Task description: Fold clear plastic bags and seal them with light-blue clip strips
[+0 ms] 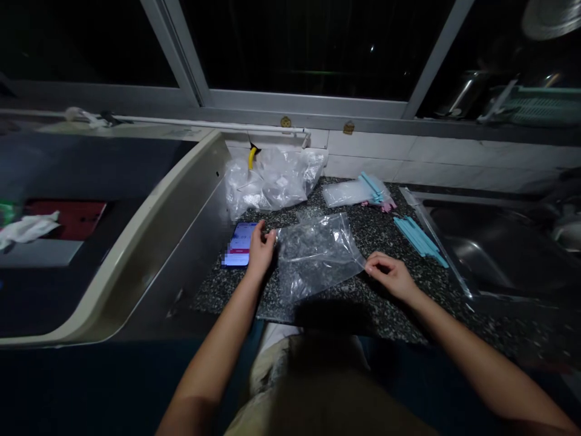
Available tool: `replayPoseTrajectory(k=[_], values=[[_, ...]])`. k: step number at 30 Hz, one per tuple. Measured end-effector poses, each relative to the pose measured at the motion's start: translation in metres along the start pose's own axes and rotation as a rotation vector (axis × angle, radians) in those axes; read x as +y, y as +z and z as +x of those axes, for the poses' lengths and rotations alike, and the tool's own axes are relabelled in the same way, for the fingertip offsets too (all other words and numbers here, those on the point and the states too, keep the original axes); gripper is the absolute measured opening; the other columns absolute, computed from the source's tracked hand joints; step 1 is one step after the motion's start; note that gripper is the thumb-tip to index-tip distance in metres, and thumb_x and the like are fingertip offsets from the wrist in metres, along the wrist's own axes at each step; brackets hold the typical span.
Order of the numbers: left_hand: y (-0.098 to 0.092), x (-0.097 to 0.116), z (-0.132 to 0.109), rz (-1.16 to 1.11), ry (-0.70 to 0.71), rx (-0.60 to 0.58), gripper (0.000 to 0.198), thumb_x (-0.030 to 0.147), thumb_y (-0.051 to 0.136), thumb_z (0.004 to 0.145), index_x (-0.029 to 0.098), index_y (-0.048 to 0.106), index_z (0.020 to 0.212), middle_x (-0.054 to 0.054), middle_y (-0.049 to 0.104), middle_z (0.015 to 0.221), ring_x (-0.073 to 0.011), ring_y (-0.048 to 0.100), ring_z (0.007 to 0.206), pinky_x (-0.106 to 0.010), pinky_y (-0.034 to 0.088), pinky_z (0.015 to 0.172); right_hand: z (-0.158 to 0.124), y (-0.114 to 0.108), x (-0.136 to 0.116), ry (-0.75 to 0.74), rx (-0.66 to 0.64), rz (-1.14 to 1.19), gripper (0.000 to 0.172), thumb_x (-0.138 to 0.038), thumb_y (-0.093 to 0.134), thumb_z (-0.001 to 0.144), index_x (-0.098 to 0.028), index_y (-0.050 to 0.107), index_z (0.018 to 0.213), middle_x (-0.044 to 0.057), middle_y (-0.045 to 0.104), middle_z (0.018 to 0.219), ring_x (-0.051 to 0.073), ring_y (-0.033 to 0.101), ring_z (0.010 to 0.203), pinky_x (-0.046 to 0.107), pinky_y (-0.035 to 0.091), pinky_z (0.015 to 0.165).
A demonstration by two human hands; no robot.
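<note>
A clear plastic bag (pixel 315 254) lies flat on the dark speckled counter (pixel 385 303), stretched between both hands. My left hand (pixel 261 248) pinches the bag's left edge, right beside a lit phone (pixel 239 244). My right hand (pixel 390 274) pinches the bag's right corner. What the bag holds looks like small dark bits, too dim to name.
A heap of crumpled clear bags (pixel 272 181) sits against the back tiles. Another clear bag with light blue strips (pixel 361 191) lies further right, and loose blue strips (pixel 420 239) lie by the steel sink (pixel 490 254). A steel stove hood or basin wall (pixel 181 242) rises on the left.
</note>
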State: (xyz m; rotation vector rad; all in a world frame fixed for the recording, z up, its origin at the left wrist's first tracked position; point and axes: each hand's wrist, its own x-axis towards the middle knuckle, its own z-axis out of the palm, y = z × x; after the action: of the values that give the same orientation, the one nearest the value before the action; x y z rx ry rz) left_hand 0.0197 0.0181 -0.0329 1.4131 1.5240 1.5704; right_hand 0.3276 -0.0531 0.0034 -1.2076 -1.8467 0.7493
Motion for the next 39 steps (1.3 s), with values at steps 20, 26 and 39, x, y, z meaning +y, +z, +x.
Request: replayPoseTrajectory(k=[20, 26, 39], values=[[0.113, 0.086, 0.042, 0.129, 0.091, -0.833, 0.015, 0.023, 0.059, 0.063, 0.014, 0.058, 0.051, 0.003, 0.051, 0.047, -0.0097, 0.043, 0.048, -0.022, 0.033, 0.052, -0.024, -0.012, -0.024, -0.116, -0.037, -0.047, 0.022, -0.034, 0.052, 0.079, -0.02, 0.057, 0.062, 0.003, 0.051, 0.068, 0.015, 0.05, 0.066, 0.029, 0.04, 0.06], [0.086, 0.075, 0.043, -0.054, -0.098, -0.635, 0.014, 0.023, 0.062, 0.06, 0.015, 0.055, 0.05, 0.004, 0.047, 0.043, -0.0081, 0.039, 0.045, -0.021, 0.032, 0.049, -0.019, -0.023, -0.011, -0.026, 0.075, 0.036, 0.025, -0.036, 0.055, 0.074, -0.02, 0.054, 0.055, 0.002, 0.048, 0.064, 0.015, 0.047, 0.063, 0.029, 0.038, 0.061], [0.035, 0.037, 0.013, -0.44, -0.414, -0.562, 0.028, 0.039, 0.068, 0.057, 0.016, 0.052, 0.058, 0.005, 0.049, 0.047, -0.0072, 0.042, 0.04, -0.022, 0.034, 0.045, 0.035, -0.027, 0.025, 0.201, 0.236, 0.164, 0.015, -0.032, 0.057, 0.063, -0.019, 0.052, 0.056, -0.002, 0.048, 0.059, 0.012, 0.043, 0.058, 0.025, 0.034, 0.057]])
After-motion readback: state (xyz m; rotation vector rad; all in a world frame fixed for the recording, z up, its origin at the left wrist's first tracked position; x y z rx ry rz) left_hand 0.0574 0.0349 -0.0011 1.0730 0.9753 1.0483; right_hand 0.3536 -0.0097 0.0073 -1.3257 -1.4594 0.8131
